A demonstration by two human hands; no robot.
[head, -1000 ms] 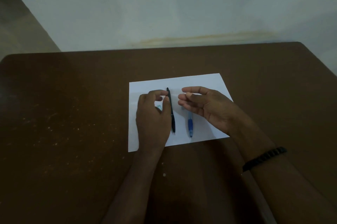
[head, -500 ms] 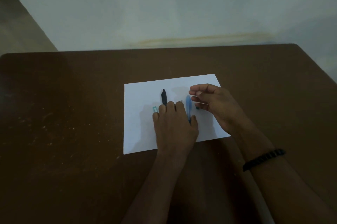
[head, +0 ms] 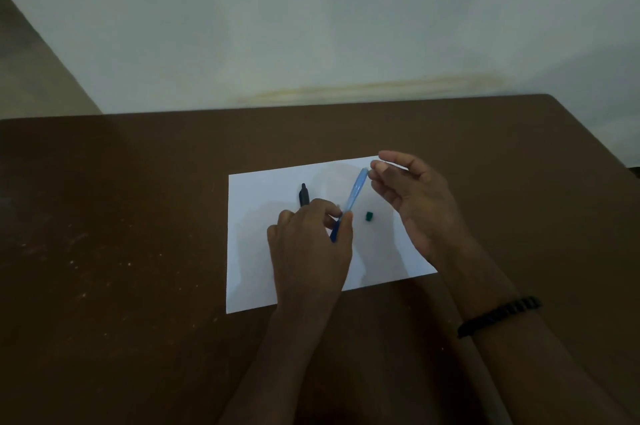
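Observation:
A white sheet of paper [head: 263, 251] lies on the brown table [head: 138, 217]. My left hand [head: 308, 251] pinches a blue pen [head: 355, 196] near its dark lower end and holds it tilted up over the sheet. My right hand [head: 412, 203] hovers beside the pen's top end, fingers loosely curled, its fingertips close to the pen's tip; whether they touch is unclear. A black pen [head: 303, 194] lies on the paper, its lower part hidden behind my left hand. A small green cap-like piece [head: 369, 216] sits on the sheet between my hands.
The table's far edge meets a pale wall [head: 311, 26]. A black bracelet [head: 498, 315] is on my right wrist. Bare brown tabletop spreads left of the paper, speckled with light spots.
My left hand left the black pen, moved right and lifted the blue pen off the paper. My right hand rose to the pen's upper end. The small green piece is now uncovered.

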